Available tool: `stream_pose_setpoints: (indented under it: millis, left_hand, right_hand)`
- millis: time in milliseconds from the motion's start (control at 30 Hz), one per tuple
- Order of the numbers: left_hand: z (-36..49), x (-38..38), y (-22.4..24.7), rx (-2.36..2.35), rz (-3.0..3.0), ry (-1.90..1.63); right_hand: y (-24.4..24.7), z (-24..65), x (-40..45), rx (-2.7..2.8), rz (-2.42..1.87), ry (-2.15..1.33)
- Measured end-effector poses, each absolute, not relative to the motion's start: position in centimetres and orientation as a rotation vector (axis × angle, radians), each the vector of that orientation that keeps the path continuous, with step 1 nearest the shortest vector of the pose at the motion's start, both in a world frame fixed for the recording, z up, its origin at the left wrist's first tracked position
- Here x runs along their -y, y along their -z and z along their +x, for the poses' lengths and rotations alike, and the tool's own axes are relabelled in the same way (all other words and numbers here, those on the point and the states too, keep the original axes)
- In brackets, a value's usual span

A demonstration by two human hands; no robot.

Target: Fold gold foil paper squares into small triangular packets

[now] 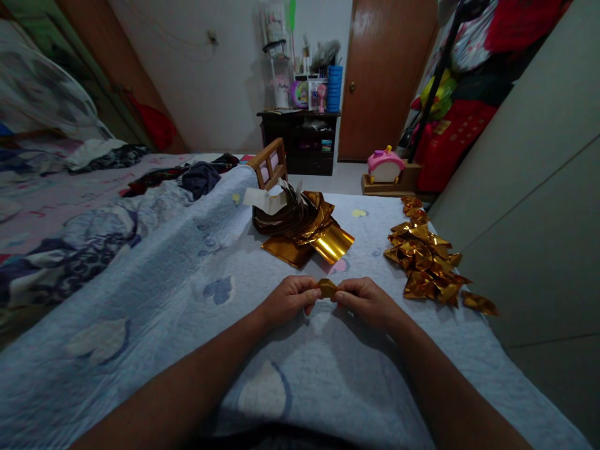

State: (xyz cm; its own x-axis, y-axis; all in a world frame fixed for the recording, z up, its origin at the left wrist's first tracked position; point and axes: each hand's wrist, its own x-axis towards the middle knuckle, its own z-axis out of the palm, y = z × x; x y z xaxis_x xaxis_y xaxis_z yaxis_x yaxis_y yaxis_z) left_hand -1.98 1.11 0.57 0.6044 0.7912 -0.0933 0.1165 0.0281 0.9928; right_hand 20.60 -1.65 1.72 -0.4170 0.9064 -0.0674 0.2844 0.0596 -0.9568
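Note:
A small folded piece of gold foil paper spans the gap between my two hands, low over the blue bedspread. My left hand pinches its left end, thumb in front. The right end is gripped by my right hand between thumb and fingers. Just beyond my hands lies a loose stack of gold foil sheets, some fanned out, with pale paper sticking up at its back left. To the right is a heap of folded gold foil pieces, and one single folded piece lies at its near end.
The blue bedspread with heart shapes lies under everything. Crumpled clothes are on the left. A small wooden frame stands behind the stack. A white cabinet borders the right side, and a pink toy sits beyond the far edge.

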Motion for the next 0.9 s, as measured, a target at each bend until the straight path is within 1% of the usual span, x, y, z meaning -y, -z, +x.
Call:
stream_pose_setpoints:
  millis: [167,300,533,700,900]
  left_hand:
    - [-2.1,-1.2,-0.5,-0.791,1.449,-0.629]
    - [-1.9,-1.1,-0.5,-0.805,1.441,-0.632]
    - [-1.7,-0.8,-0.6,-0.783,1.486,-0.624]
    - [-2.0,-1.0,-0.7,-0.788,1.567,-0.635]
    - [-2.1,-1.1,-0.7,-0.791,1.495,-0.621]
  right_hand:
    - [-2.1,20.9,1.6,1.726,-1.126,-1.506]
    - [-1.7,20.0,1.6,1.695,-1.092,-1.442]
    - [-1.3,18.2,1.9,1.708,-1.173,-1.293]
    - [-1.5,18.6,2.0,1.678,-1.190,-1.317]
    - [-1.6,19.7,1.8,1.628,-1.220,-1.395]
